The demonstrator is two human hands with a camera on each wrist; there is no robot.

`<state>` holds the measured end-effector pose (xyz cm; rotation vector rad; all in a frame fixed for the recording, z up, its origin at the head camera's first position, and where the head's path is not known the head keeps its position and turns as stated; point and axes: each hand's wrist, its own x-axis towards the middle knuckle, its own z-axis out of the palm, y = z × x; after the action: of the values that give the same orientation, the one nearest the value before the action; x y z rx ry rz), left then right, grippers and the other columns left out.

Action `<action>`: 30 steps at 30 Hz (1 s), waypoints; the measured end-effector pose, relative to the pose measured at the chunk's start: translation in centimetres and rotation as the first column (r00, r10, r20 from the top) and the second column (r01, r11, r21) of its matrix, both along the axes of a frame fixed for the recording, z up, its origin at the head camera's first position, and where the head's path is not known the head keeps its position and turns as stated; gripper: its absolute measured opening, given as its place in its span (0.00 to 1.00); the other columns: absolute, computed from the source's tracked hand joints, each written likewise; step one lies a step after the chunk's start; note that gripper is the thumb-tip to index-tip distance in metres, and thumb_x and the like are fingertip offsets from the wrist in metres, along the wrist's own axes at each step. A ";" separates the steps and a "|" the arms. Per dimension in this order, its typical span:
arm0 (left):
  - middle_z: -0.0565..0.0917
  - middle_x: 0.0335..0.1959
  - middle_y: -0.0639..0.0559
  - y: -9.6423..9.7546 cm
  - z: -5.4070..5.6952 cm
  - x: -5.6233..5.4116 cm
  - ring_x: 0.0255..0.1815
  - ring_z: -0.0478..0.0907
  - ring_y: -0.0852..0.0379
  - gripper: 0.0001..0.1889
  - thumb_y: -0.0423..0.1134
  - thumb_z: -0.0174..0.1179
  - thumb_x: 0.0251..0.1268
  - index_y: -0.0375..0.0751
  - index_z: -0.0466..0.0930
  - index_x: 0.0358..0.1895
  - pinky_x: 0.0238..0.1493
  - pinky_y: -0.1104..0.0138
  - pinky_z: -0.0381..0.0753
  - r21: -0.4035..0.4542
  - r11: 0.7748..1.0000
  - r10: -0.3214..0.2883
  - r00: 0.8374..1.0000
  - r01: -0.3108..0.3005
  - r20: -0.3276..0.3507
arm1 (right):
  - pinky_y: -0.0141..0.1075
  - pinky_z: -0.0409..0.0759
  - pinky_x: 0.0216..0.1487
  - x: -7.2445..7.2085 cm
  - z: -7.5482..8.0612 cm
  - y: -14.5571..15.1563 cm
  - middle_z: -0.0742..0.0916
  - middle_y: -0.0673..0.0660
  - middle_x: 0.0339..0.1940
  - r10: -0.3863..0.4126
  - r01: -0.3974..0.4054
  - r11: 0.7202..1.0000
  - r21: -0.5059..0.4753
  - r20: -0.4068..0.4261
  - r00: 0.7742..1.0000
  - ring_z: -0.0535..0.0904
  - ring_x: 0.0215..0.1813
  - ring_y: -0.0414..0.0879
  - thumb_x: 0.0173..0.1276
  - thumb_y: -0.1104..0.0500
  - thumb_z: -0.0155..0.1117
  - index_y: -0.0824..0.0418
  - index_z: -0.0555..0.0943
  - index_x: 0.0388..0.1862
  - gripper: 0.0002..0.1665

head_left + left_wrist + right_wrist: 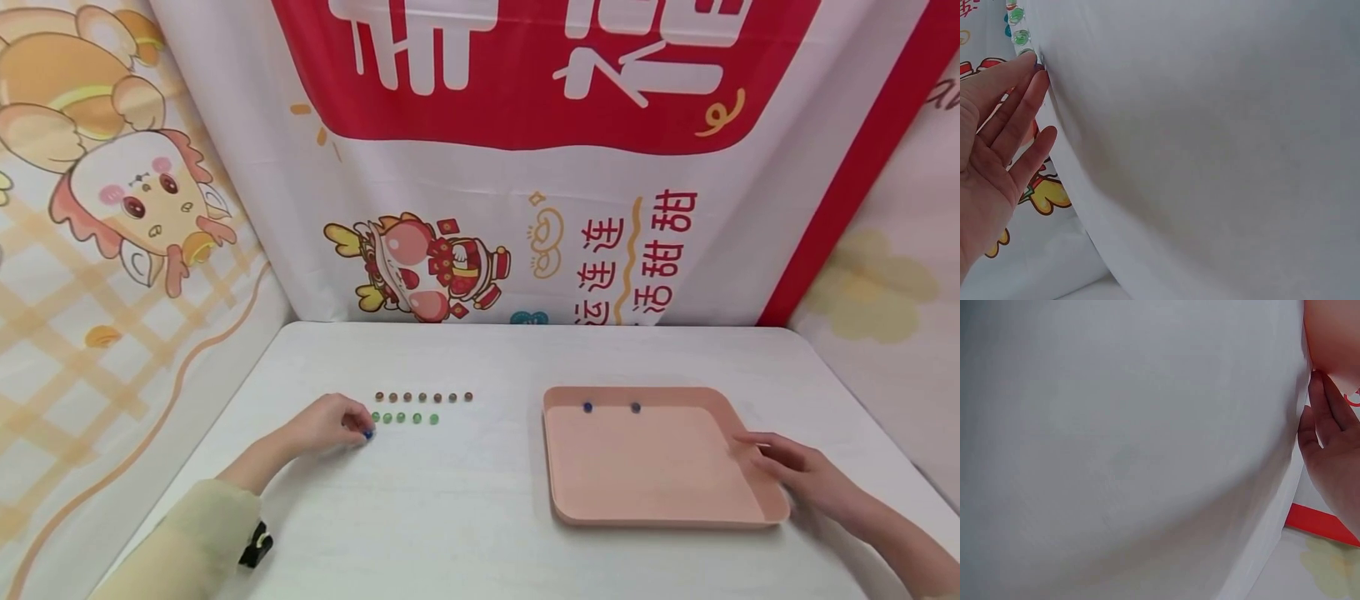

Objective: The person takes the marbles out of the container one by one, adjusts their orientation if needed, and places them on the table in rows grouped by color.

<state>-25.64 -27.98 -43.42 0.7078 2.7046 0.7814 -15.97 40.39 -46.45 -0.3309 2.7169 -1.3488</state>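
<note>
Between the thumb and fingers of my left hand, a blue marble is pinched just above or on the white table. In the left wrist view the fingertips mostly hide that marble. Right beside it runs a row of green marbles, and behind that lies a row of brownish marbles. My right hand holds the right rim of a pink tray, some fingers outside its wall. Two blue marbles, a left one and a right one, lie inside near the tray's back wall.
The white table carries the tray on the right and the marble rows on the left. A printed cloth hangs behind the table's back edge, with more printed cloth along the left side.
</note>
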 end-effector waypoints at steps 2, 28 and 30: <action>0.83 0.30 0.58 0.1 0.0 0.1 0.31 0.77 0.61 0.07 0.27 0.69 0.53 0.42 0.85 0.33 0.35 0.68 0.78 -0.007 1.000 0.005 1.000 -0.005 -0.001 | 0.19 0.70 0.44 0.0 0.0 0.0 0.79 0.30 0.53 0.003 -0.003 1.000 -0.001 -0.014 1.000 0.68 0.52 0.18 0.74 0.61 0.56 0.69 0.72 0.64 0.22; 0.82 0.28 0.61 0.5 -0.1 0.6 0.30 0.75 0.62 0.07 0.31 0.72 0.51 0.46 0.86 0.32 0.38 0.64 0.76 -0.053 0.997 0.062 0.997 -0.064 -0.038 | 0.17 0.68 0.46 0.0 -0.1 0.1 0.81 0.34 0.54 0.035 -0.037 0.999 -0.020 -0.082 0.996 0.69 0.54 0.19 0.73 0.65 0.56 0.68 0.74 0.63 0.21; 0.81 0.27 0.62 0.5 -0.1 0.6 0.29 0.75 0.63 0.07 0.32 0.72 0.51 0.46 0.86 0.31 0.38 0.64 0.76 -0.055 0.997 0.055 0.997 -0.058 -0.047 | 0.17 0.69 0.46 0.0 -0.2 0.0 0.81 0.34 0.53 0.031 -0.032 0.999 -0.021 -0.079 0.996 0.69 0.53 0.19 0.73 0.64 0.56 0.68 0.74 0.63 0.21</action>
<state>-25.04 -27.45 -43.48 0.6470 2.7872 0.7076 -15.95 40.44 -46.61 -0.4362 2.7492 -1.3870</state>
